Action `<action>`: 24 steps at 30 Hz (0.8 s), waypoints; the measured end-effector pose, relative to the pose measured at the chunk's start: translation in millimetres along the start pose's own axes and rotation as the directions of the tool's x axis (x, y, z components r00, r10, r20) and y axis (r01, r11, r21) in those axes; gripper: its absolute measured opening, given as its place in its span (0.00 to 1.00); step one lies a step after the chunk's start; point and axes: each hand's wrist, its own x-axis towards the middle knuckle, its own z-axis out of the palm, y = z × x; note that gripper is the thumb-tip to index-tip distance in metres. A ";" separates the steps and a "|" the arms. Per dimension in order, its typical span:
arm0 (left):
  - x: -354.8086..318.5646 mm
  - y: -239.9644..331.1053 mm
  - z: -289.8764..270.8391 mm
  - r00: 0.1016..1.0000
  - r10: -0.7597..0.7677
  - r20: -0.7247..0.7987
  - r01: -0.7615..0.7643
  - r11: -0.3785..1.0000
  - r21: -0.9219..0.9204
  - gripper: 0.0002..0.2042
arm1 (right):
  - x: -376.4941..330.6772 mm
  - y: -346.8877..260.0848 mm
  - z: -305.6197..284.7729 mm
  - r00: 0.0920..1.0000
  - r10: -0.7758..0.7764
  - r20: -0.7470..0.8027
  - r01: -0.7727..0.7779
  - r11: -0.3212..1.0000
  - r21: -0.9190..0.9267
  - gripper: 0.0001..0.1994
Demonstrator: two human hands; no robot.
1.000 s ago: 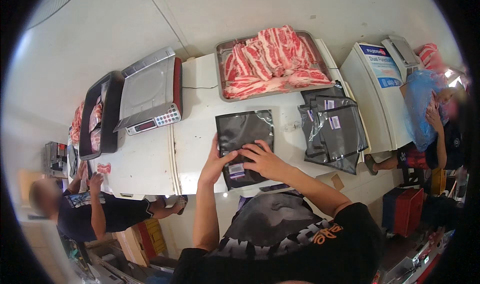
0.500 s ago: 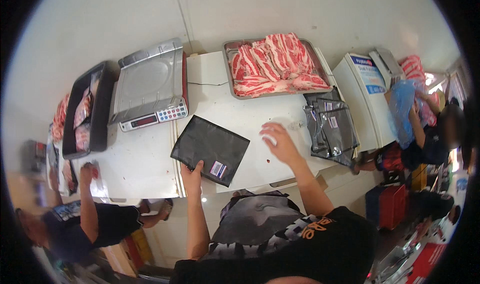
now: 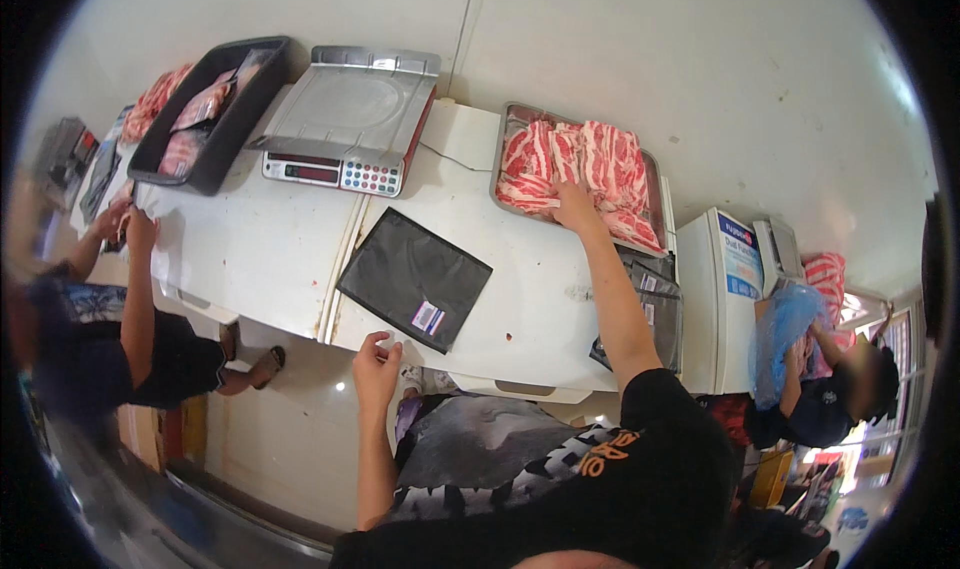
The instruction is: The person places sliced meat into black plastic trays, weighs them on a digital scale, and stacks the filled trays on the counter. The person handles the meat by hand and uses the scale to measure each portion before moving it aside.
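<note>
A flat black plastic pouch (image 3: pixel 412 274) with a small white label lies on the white worktop in front of me. My left hand (image 3: pixel 377 364) is just off the worktop's near edge, beside the pouch's lower corner; its fingers are loosely bent and apart, holding nothing. My right hand (image 3: pixel 575 207) reaches over the near rim of a metal tray (image 3: pixel 508 129) and touches the red-and-white sliced meat (image 3: pixel 610 164) in it. Its fingertips sink among the slices, so I cannot see whether they grip any.
A digital scale (image 3: pixel 350 119) stands at the back left, beside a black tub (image 3: pixel 215 119) of packed meat. More black pouches (image 3: pixel 650 309) lie under my right arm. One co-worker's hands (image 3: pixel 130 224) work at the far left; another handles a blue bag (image 3: pixel 785 339) at the right.
My left hand has let go of the black pouch, which now lies on the worktop, and has drawn back toward me. My right hand has moved forward to the meat in the tray.
</note>
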 end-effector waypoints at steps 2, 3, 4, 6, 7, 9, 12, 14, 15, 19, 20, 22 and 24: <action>-19.7 15.5 -2.0 1.000 -0.001 -0.005 0.001 1.000 -0.005 0.14 | 6.7 -4.8 -2.5 0.993 0.058 0.099 -0.059 0.998 0.011 0.25; -25.0 24.3 -1.5 1.000 -0.002 0.008 0.002 1.000 -0.023 0.14 | 10.9 -1.9 -4.0 0.990 0.054 0.129 -0.056 0.998 0.019 0.24; -29.7 28.1 1.2 1.000 -0.002 0.023 0.003 0.999 -0.040 0.13 | 14.1 3.5 -7.6 0.986 0.050 0.158 -0.055 0.998 0.027 0.23; -38.4 20.4 10.0 0.999 0.030 0.013 -0.029 0.997 -0.076 0.12 | 17.5 2.9 -10.2 0.986 0.006 0.165 -0.012 0.999 0.033 0.20; -44.7 16.2 11.6 0.999 0.042 0.009 -0.042 0.995 -0.090 0.12 | 17.7 -0.5 -11.9 0.989 -0.034 0.143 0.030 0.999 0.031 0.19; -57.0 12.4 15.1 1.000 0.018 0.016 -0.015 0.991 -0.137 0.12 | 10.5 1.7 -9.0 0.991 -0.120 0.058 0.118 0.993 0.030 0.18; -62.6 18.2 28.5 0.996 -0.001 0.087 0.021 0.975 -0.223 0.12 | -2.1 26.3 -12.3 0.981 -0.166 -0.098 0.180 0.972 0.151 0.18; -65.8 22.8 28.7 0.994 0.013 0.105 0.011 0.975 -0.223 0.12 | -11.8 32.7 -21.7 0.995 -0.051 -0.091 0.087 0.888 0.452 0.18; -64.9 29.1 29.8 0.994 0.043 0.099 -0.022 0.978 -0.206 0.11 | -16.4 31.3 -31.3 0.990 -0.029 -0.141 0.100 0.844 0.527 0.19; -53.3 36.4 35.8 0.988 0.104 0.113 -0.087 0.985 -0.146 0.11 | -19.6 31.9 -67.5 0.961 0.126 -0.246 0.120 0.611 0.783 0.16; -51.4 38.9 38.5 0.986 0.097 0.133 -0.072 0.981 -0.183 0.11 | -18.1 29.0 -82.3 0.955 0.099 -0.279 0.177 0.566 0.805 0.15; -45.7 45.4 40.3 0.983 0.086 0.159 -0.044 0.967 -0.251 0.11 | -24.4 13.0 -108.9 0.953 0.085 -0.291 0.226 0.439 0.869 0.12; -41.2 58.0 46.1 0.974 0.108 0.200 -0.045 0.954 -0.298 0.11 | -40.1 -9.5 -128.6 0.967 0.098 -0.236 0.201 0.278 0.939 0.09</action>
